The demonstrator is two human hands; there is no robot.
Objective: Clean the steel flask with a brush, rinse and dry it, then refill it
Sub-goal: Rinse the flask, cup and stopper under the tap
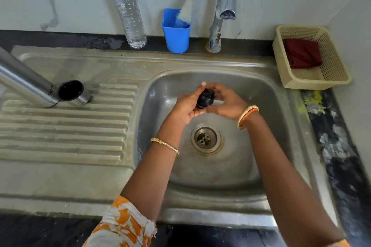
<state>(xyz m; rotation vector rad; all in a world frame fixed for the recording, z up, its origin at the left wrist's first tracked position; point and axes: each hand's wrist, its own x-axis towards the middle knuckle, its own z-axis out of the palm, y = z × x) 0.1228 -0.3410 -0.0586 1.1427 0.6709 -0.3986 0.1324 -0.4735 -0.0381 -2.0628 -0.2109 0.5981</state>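
The steel flask stands on the ribbed draining board at the left, its body leaning out of the frame's left edge. Beside it sits a steel cup lid with a black inside. Over the sink basin, my left hand and my right hand together hold a small black stopper. Both hands look wet. A white bottle brush stands bristles down in a blue cup at the back wall.
A clear plastic water bottle with a teal cap stands left of the blue cup. The chrome tap rises behind the basin, not running. A cream basket at the right holds a dark red cloth. The drain holds green scraps.
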